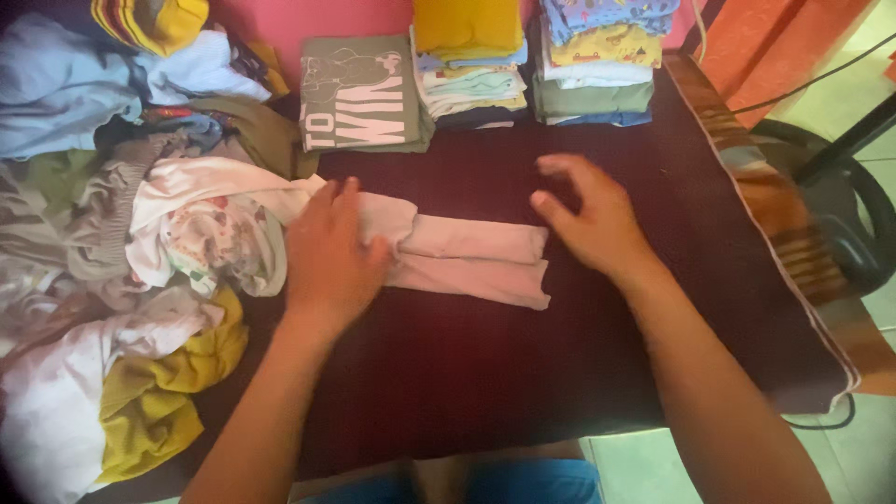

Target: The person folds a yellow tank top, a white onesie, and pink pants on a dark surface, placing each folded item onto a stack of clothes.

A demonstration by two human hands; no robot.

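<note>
The pale pink folded cloth garment (467,257) lies across the middle of the dark maroon table covering (485,373), its length running left to right. It is folded into 2 long layers, one above the other, with the free ends pointing right.

The left hand (331,252) rests palm down on the left portion of the garment. Its fingers (322,201) are extended and held close together, pointing away from the person, and press flat on the cloth; nothing is pinched. The garment extends out from under this hand to the right.

The right hand (588,219) hangs above the covering just beside the right end of the garment. Its fingers (560,166) are loosely spread and slightly curled, and hold nothing. The thumb tip sits near the upper right corner of the garment; whether it touches the cloth cannot be told, as the hand is blurred.

To the left of the garment lies an unfolded heap of mixed clothes (121,243) in white, grey, blue and mustard yellow, and the garment's left end meets this heap. Along the far edge of the covering stand 3 stacks of folded clothes: an olive green printed shirt (359,93), a middle stack topped in yellow (467,65), and a right stack of patterned pieces (597,61). All 3 are well apart from both hands.
</note>
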